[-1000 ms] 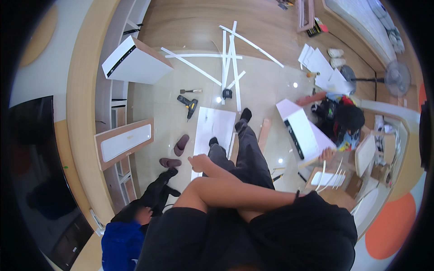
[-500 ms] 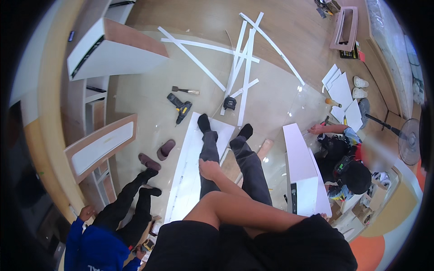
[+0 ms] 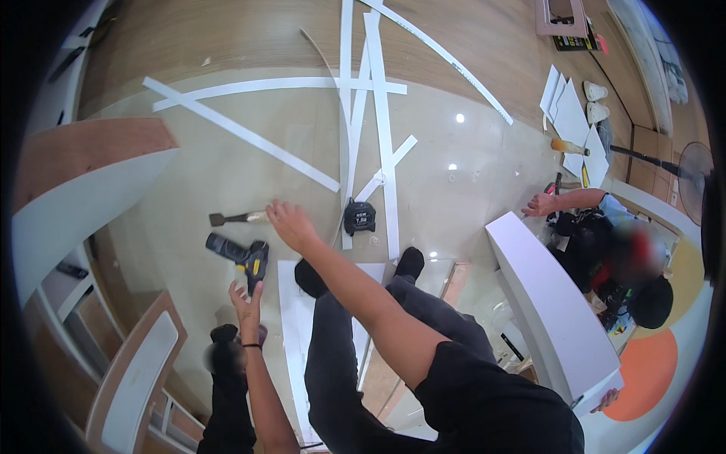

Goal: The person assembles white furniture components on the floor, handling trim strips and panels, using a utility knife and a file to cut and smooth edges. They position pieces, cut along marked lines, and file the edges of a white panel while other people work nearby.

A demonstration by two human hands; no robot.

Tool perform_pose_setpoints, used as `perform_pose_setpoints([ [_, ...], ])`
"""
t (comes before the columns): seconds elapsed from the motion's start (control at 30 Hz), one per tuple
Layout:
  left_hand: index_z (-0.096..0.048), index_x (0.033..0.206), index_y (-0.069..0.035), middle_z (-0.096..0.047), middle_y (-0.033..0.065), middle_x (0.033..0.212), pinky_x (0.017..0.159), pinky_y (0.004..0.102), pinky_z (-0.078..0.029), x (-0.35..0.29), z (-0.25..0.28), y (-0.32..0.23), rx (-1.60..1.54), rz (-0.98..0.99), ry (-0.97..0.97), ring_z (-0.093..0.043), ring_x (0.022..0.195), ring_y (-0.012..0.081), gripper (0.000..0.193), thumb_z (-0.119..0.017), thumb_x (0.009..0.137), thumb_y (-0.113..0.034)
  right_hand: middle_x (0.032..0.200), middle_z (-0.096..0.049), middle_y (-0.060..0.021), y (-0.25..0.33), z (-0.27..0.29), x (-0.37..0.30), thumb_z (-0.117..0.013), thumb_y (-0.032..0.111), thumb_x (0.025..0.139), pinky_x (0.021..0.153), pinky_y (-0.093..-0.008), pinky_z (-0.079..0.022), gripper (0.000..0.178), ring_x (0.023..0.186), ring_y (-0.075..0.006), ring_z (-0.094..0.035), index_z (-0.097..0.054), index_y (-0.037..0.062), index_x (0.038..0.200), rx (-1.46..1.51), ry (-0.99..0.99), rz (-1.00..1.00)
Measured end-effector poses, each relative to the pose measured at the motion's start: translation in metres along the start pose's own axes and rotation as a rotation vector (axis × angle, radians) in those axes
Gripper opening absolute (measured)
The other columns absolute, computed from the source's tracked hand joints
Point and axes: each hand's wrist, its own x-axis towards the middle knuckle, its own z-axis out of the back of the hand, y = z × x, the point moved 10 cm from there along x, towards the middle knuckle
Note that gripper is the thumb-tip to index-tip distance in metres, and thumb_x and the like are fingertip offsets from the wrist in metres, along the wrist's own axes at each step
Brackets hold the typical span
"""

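Observation:
My right hand (image 3: 291, 225) reaches across to the left, its fingers spread at the handle end of a chisel (image 3: 238, 218) lying on the floor; whether they grip it I cannot tell. A black and yellow cordless drill (image 3: 243, 253) lies just below the chisel. My left hand (image 3: 246, 306), a dark band at its wrist, has fingers apart close under the drill and holds nothing. Right of my right hand, a black tape measure (image 3: 360, 217) sits by the ends of several long white strips (image 3: 384, 151). Below it, a white board (image 3: 291, 333) lies under my feet.
At the right a person sits by a long white box-like panel (image 3: 556, 303), one hand (image 3: 541, 204) near tools. White sheets (image 3: 571, 125), white shoes (image 3: 596, 102) and a standing fan (image 3: 694, 166) are beyond. Wood-edged cabinet parts (image 3: 136, 363) flank the left; another person's dark-clad leg (image 3: 227, 401) is close there.
I have leaned forward. My right hand has left my left knee and moved out to the chisel. My left hand has come into view beside the drill.

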Motion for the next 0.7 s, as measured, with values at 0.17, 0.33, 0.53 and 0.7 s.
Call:
perform_pose_setpoints([
  [0.17,-0.005,0.152,-0.007,-0.031,0.0379,0.142,0.105,0.0497,-0.036,0.057,-0.064,0.02,0.255,-0.388,-0.272,-0.041,0.127,0.05,0.136,-0.09,0.054,-0.049,0.108,-0.06,-0.0076,0.01,-0.041,0.03,-0.052,0.021,0.087,0.082,-0.0399,-0.045,0.03,0.099,-0.0235,-0.059,-0.059,0.0078,0.113,-0.017,0.123,0.177],
  [0.33,-0.005,0.155,-0.027,-0.046,0.0332,0.122,0.094,0.0522,-0.041,0.068,-0.073,0.021,0.216,-0.137,-0.302,-0.05,0.109,0.0492,0.129,-0.091,0.059,-0.027,0.102,-0.062,-0.0132,-0.007,-0.042,0.015,-0.057,0.023,0.082,0.081,-0.0431,-0.046,0.027,0.095,-0.0277,-0.062,-0.059,0.0068,0.104,0.214,0.392,-0.104],
  [0.53,-0.026,0.151,-0.032,-0.049,0.0308,0.11,0.091,0.048,-0.038,0.053,-0.078,-0.008,0.272,-0.282,-0.103,-0.049,0.098,0.0465,0.104,-0.083,0.067,-0.01,0.101,-0.058,-0.0261,-0.051,0.019,-0.089,-0.054,0.025,0.087,0.086,-0.0516,-0.045,0.031,0.099,-0.0434,-0.058,-0.05,0.0001,0.106,0.86,0.421,-0.444],
  [0.7,-0.027,0.151,-0.031,-0.049,0.0291,0.113,0.091,0.0482,-0.038,-0.041,-0.065,-0.085,0.246,-0.41,-0.002,-0.047,0.102,0.0431,0.106,-0.087,0.064,-0.015,0.101,-0.057,-0.028,-0.058,0.149,-0.202,-0.053,0.025,0.086,0.084,-0.0518,-0.044,0.031,0.098,-0.047,-0.055,-0.048,0.0009,0.105,0.968,0.078,-0.888],
])
